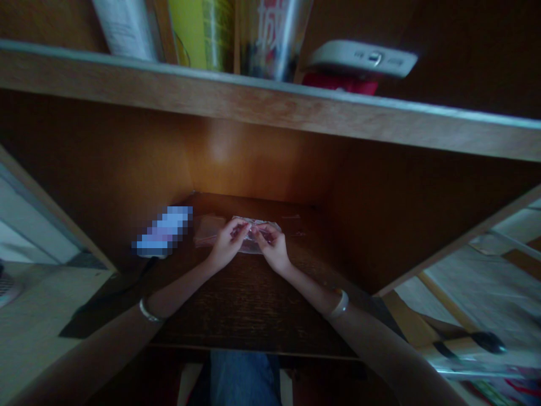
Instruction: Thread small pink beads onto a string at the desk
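Head view, both hands (pixel 230 243) pinching a clear plastic packet (pixel 250 248), wooden shelf (pixel 270 104) overhead, pixelated object (pixel 164 231) at left

Both arms bare, extended forward from lower corners of view, well ahead of jeans-clad lap (pixel 245 380). Left forearm (pixel 181 294) and right forearm (pixel 310 286) angled inward, converging. Left hand (pixel 229 244) and right hand (pixel 271 247) just beside each other, backs upward, wrists slightly bent. Left fingertips (pixel 244 226) and right fingertips (pixel 257 230) curled into pinches, nearly meeting between hands.
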`<action>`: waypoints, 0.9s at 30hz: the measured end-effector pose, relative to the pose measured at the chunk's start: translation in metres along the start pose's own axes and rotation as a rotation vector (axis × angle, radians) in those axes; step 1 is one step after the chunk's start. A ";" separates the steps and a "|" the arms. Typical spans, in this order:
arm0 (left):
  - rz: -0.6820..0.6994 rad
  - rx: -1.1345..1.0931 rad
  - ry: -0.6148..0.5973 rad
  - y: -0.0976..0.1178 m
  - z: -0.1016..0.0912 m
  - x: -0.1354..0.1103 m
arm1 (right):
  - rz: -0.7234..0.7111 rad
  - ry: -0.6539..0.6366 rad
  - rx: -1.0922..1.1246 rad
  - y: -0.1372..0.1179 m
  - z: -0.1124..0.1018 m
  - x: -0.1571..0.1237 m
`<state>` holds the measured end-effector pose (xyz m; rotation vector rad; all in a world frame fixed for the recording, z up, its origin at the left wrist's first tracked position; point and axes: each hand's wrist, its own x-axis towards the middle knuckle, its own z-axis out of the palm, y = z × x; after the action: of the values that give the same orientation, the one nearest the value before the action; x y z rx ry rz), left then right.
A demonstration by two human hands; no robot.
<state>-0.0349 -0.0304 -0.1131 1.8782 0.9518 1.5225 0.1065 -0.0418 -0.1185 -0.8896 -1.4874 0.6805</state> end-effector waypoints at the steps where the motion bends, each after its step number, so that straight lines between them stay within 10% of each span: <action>1: 0.000 0.004 -0.003 -0.001 0.000 0.000 | -0.001 -0.002 -0.006 -0.001 0.000 0.000; 27: 0.008 0.141 -0.038 0.001 0.001 0.000 | -0.057 -0.008 -0.077 -0.004 0.000 -0.002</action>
<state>-0.0341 -0.0311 -0.1130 2.0033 1.0601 1.4518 0.1053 -0.0460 -0.1161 -0.9001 -1.5489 0.5891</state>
